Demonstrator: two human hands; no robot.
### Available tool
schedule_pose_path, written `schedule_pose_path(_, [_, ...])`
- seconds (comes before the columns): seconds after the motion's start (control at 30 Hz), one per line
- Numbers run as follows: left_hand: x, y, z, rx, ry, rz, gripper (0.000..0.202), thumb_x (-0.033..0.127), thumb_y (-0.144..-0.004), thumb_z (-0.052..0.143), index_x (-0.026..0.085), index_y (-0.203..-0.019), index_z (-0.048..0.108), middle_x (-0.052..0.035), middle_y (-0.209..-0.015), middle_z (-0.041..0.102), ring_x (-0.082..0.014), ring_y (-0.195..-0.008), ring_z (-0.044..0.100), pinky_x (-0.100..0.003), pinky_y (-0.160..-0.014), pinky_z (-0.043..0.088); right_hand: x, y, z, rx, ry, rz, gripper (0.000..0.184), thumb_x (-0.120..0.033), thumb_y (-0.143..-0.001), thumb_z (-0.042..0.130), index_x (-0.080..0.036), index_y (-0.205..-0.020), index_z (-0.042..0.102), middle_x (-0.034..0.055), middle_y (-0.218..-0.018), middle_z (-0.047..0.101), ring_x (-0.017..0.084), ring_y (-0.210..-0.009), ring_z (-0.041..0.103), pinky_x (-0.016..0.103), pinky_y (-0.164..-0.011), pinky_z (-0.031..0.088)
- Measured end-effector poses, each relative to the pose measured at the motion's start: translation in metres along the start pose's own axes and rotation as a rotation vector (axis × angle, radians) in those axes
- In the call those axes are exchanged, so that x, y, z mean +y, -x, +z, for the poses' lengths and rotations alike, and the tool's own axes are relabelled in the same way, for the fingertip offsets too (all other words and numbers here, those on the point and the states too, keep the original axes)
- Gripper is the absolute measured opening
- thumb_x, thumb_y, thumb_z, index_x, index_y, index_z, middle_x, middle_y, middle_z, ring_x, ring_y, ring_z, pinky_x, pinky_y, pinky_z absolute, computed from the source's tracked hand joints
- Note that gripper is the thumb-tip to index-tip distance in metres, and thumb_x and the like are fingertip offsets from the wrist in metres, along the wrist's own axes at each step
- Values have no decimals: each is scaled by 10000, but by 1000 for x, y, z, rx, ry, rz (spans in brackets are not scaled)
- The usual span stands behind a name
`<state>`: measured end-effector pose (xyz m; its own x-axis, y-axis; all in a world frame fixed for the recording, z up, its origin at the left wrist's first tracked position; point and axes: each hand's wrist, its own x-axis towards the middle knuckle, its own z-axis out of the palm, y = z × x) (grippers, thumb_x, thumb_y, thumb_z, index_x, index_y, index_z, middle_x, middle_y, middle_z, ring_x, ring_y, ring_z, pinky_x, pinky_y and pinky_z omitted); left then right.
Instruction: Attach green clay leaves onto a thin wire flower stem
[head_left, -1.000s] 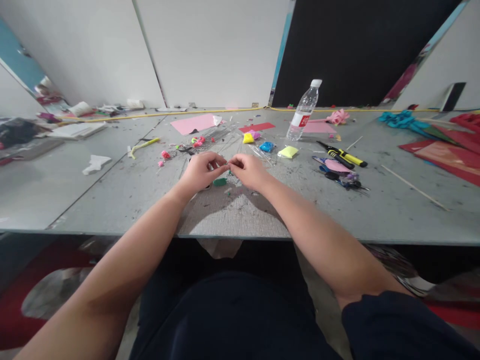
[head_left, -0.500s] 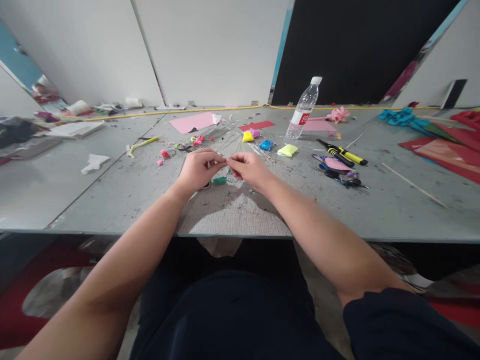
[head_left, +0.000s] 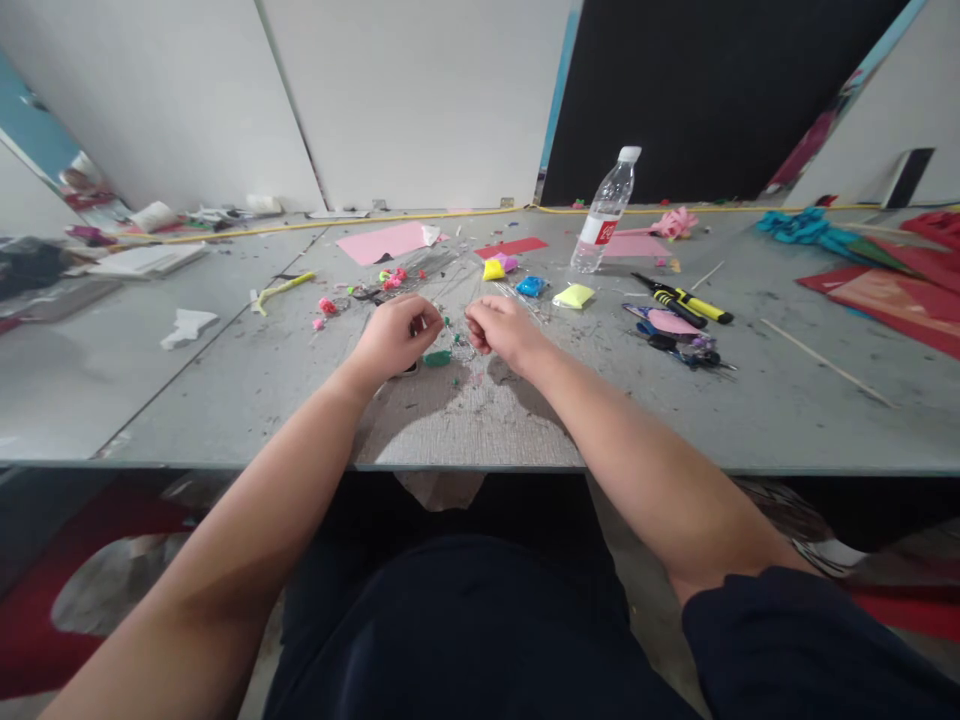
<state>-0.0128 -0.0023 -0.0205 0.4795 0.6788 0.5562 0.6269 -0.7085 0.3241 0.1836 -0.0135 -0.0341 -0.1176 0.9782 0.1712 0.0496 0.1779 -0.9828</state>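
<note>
My left hand (head_left: 396,333) and my right hand (head_left: 501,331) hover just above the grey table (head_left: 750,420), a small gap between them. Both have fingers curled in a pinch; what they hold is too small to make out. A green lump (head_left: 437,357) lies on the table between and just below them. Thin wires (head_left: 450,285) fan out behind the hands. Pink beads or flowers (head_left: 396,279) sit further back on the left.
Yellow (head_left: 493,269), blue (head_left: 532,287) and pale yellow (head_left: 574,296) clay packets lie behind the hands. A water bottle (head_left: 604,215) stands at the back. Yellow-black pliers (head_left: 681,299) and scissors (head_left: 686,348) lie to the right. Pink paper (head_left: 384,243), red sheets (head_left: 892,290).
My hands were touching fingertip to fingertip; now they have drawn apart a little, the right hand shifting right and its fingers curling in.
</note>
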Motion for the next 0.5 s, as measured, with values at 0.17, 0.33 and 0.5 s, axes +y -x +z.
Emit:
schedule_pose_path(0.17, [-6,2,3,-272,-173,-2,87,178,-799,621,180,-772,704,-46,-776,700,-186,-714,619,-302,-696,454,-9,2,5,7,-82,50,383,-93,-948,444,-218,-589,396,-73,-501,391,71,-402,405,208,-402,286])
schedule_pose_path(0.33, [-4,2,2,-359,-221,-14,136,193,-822,602,187,-792,735,-59,-798,731,-202,-743,632,-310,-705,438,-10,4,6,-1,31,39,360,-122,-988,503,-200,-637,493,-71,-507,451,70,-418,439,203,-433,336])
schedule_pose_path(0.5, [-4,2,-1,-402,-254,44,230,321,-889,593,183,-774,736,-72,-808,723,-212,-770,618,-321,-702,422,-6,3,4,0,209,-8,217,-136,-956,633,-180,-747,598,-37,-614,602,74,-475,528,209,-492,405])
